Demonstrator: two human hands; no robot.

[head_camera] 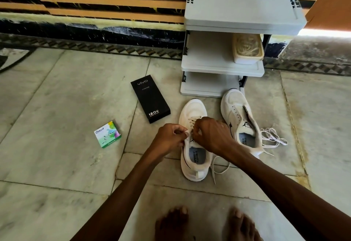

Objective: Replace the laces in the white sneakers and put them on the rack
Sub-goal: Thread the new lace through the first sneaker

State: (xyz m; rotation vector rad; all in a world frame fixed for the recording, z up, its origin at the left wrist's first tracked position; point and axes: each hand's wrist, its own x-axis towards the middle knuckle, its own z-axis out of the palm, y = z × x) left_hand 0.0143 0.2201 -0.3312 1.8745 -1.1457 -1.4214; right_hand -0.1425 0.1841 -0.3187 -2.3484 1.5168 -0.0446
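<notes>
Two white sneakers stand on the stone floor in front of a grey rack. The left sneaker has a cream lace threaded through its front eyelets. My left hand pinches one lace end at the shoe's left side. Over the tongue, my right hand grips the lace with curled fingers. A loose lace tail trails on the floor right of this shoe. The right sneaker has bare eyelets. A loose white lace lies in a heap beside it.
A black phone box and a small green and white carton lie on the floor to the left. A clear lidded tub with laces inside sits on the rack's middle shelf. My bare feet show at the bottom edge.
</notes>
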